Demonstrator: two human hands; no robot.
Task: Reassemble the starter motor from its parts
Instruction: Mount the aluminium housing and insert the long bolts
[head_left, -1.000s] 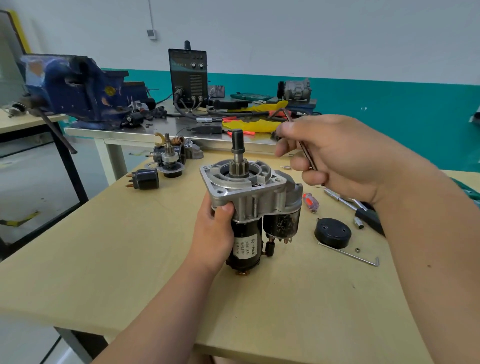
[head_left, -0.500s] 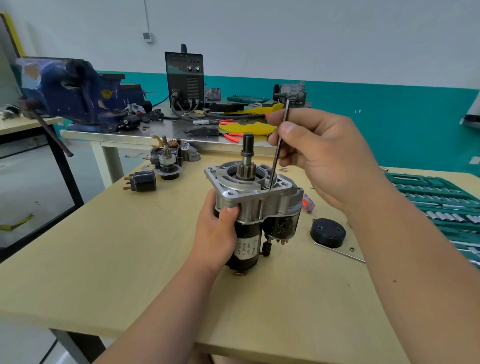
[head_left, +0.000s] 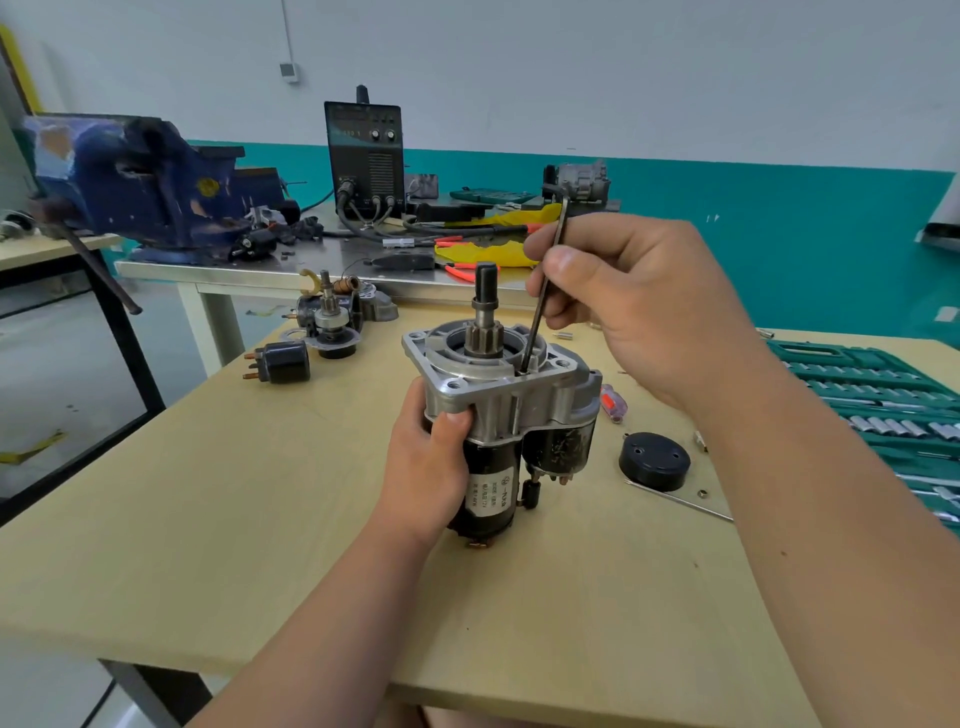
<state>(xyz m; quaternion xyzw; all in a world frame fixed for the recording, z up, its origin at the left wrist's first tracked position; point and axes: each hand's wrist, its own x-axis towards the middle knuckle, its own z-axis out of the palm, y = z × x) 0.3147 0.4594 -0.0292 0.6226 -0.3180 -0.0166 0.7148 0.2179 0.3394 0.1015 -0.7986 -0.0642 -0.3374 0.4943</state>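
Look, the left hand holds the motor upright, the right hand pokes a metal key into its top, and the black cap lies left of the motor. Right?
Not quite. The head view shows the black cap lying right of the motor, not left. The rest holds: the left hand grips the upright motor and the right hand pokes the metal key into its top.

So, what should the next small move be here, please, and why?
Probably twist the hex key to tighten a bolt: its tip sits in a hole on the starter motor housing, the right hand pinches it, and the left hand grips the body.
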